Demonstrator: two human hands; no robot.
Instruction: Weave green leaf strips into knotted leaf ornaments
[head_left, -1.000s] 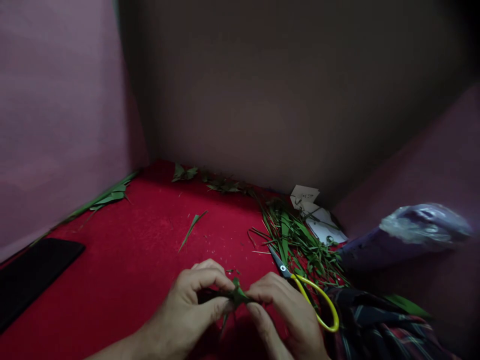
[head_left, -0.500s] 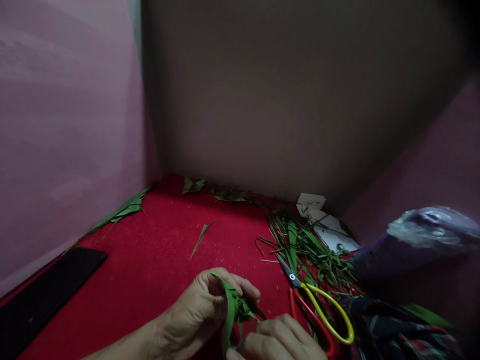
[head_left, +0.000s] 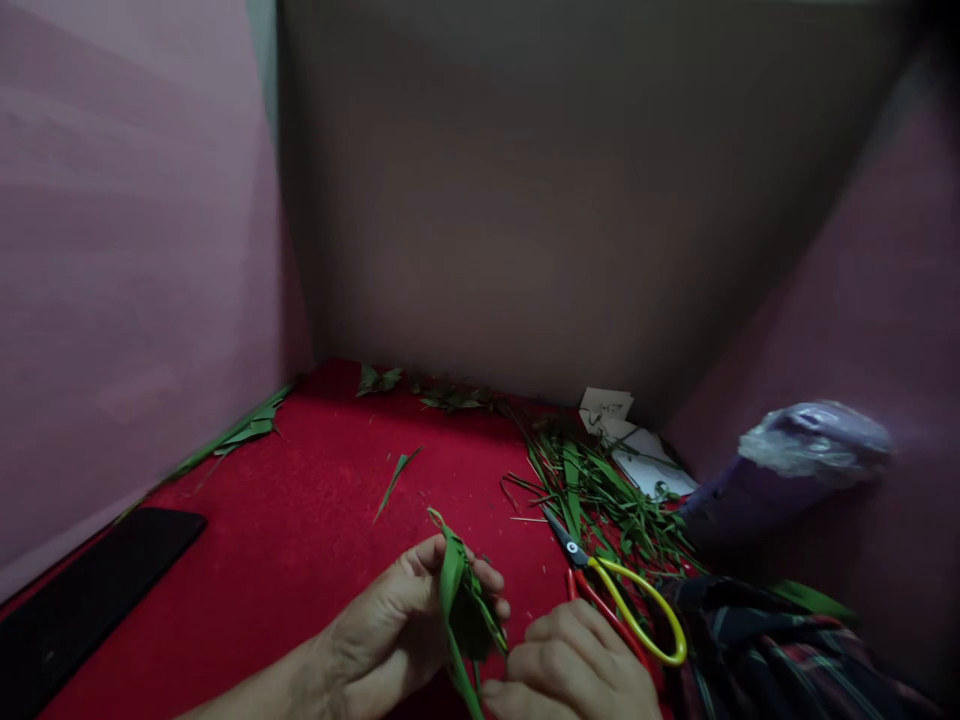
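In the head view a folded green leaf piece (head_left: 453, 575), with narrow strips hanging down, is pinched upright in my left hand (head_left: 397, 625). Its thumb lies on the near side and its fingers behind. My right hand (head_left: 574, 665) is closed low beside it, finger and thumb at the lower end of a strip; the exact grip is partly hidden. Just beyond the right hand lie scissors (head_left: 600, 570) with one yellow and one red handle, the red one partly covered by that hand.
Cut leaves and stems (head_left: 600, 480) pile up at right on the red surface (head_left: 300, 520). Behind them are white papers (head_left: 637, 455) and a purple plastic-wrapped thing (head_left: 795, 460). A black flat object (head_left: 112, 590) lies left, dark plaid cloth (head_left: 772, 640) right. Walls rise around.
My left hand has turned the leaf piece, so its pointed tip now stands higher and its long face shows. My right hand has moved slightly away from it. The view has shifted slightly.
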